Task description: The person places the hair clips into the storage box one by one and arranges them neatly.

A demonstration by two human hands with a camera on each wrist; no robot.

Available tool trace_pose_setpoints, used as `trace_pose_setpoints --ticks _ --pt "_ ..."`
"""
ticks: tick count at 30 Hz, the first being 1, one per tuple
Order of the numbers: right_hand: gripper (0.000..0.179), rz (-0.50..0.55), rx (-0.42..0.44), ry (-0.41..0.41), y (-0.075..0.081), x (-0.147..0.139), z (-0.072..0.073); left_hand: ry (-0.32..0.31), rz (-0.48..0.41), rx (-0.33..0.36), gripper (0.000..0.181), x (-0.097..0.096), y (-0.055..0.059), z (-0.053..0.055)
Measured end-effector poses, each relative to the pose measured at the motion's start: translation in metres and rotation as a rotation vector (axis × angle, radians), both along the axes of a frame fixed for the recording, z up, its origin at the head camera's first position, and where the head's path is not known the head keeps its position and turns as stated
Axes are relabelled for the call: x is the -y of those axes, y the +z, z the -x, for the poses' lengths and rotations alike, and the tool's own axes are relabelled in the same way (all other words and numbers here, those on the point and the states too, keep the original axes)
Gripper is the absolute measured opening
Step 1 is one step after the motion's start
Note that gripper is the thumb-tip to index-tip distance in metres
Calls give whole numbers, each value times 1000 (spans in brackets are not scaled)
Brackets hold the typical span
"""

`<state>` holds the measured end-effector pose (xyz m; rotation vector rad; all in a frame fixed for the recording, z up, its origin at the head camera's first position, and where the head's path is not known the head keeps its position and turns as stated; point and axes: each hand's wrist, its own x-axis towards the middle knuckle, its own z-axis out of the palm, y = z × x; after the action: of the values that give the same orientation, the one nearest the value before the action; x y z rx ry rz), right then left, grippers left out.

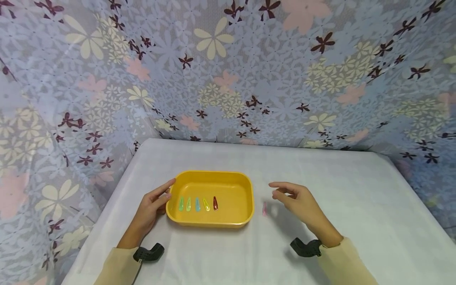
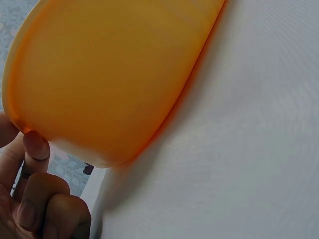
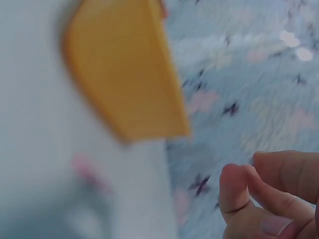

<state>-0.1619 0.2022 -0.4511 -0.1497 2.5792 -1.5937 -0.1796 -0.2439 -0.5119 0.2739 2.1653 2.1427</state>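
A yellow tray [image 1: 233, 200] sits on the white table. At its left end my left hand [image 1: 151, 204] holds the rim, thumb and fingertips on the edge in the left wrist view. In a row inside lie several snap hair clips: two green ones, a blue one [image 1: 197, 204], a yellow one [image 1: 206, 204] and a dark red one [image 1: 215, 203]. A pink hair clip [image 1: 264, 209] lies on the cloth just right of the tray. My right hand [image 1: 301, 202] hovers up and right of this clip, fingers loosely bent and holding nothing; the clip looks blurred in the right wrist view.
White cloth [image 1: 342, 186] covers the table. Flower-patterned fabric [image 1: 228, 79] hangs behind it and along the left side. A black wrist device [image 1: 149, 252] is on the left wrist, and a similar black device [image 1: 306, 247] is on the right.
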Motion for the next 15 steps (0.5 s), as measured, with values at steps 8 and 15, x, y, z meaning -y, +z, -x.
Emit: trace_pose_setpoints --ticks 8,15 --pt "29 -124 -40 9 -41 -9 -4 7 -1 -13 50 2 1 0" --pt "22 -195 -107 -3 -58 -1 -10 0 -6 -26 50 0 -2 1"
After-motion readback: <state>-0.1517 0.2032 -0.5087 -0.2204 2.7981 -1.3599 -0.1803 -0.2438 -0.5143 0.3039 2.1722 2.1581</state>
